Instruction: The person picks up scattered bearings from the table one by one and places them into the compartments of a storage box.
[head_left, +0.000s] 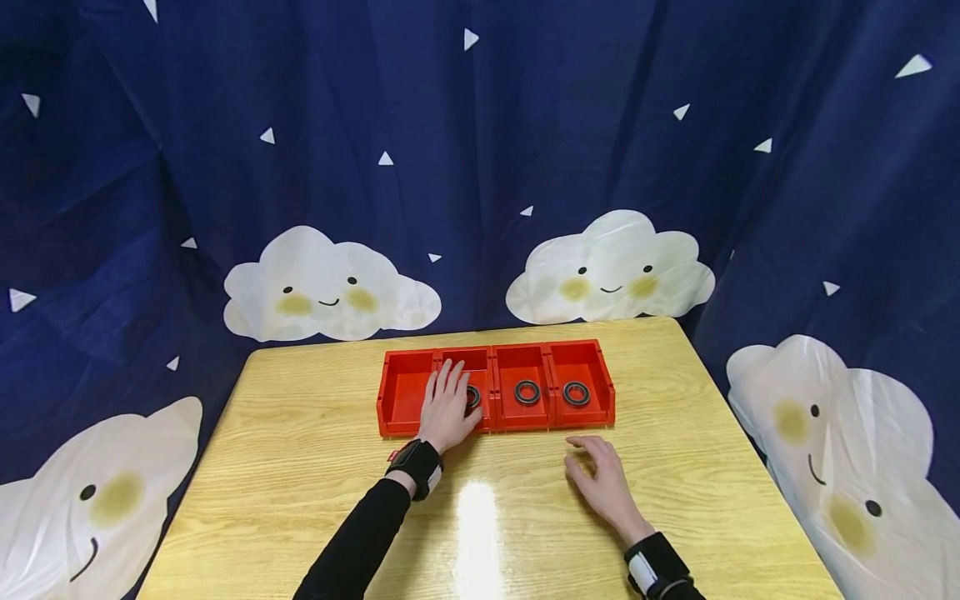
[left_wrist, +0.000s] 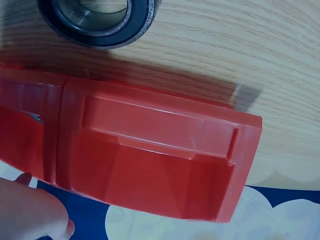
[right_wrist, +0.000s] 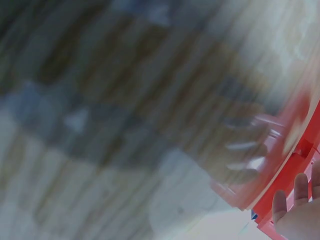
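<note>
My left hand reaches over the second red bin from the left, fingers extended and spread. Just beside its thumb, a black-and-silver ball bearing shows in that bin, partly covered by the hand. Single bearings lie flat in the third bin and the fourth bin. In the left wrist view, a large bearing appears against the wood in front of the bins, cut off by the top edge. Near the front of the rightmost bin, my right hand hovers with loosely bent fingers and holds nothing.
Four joined red bins make a row at the table's far side; the leftmost bin shows its bare floor. The light wooden table reflects a bright glare. A dark blue curtain with clouds encloses the back and sides.
</note>
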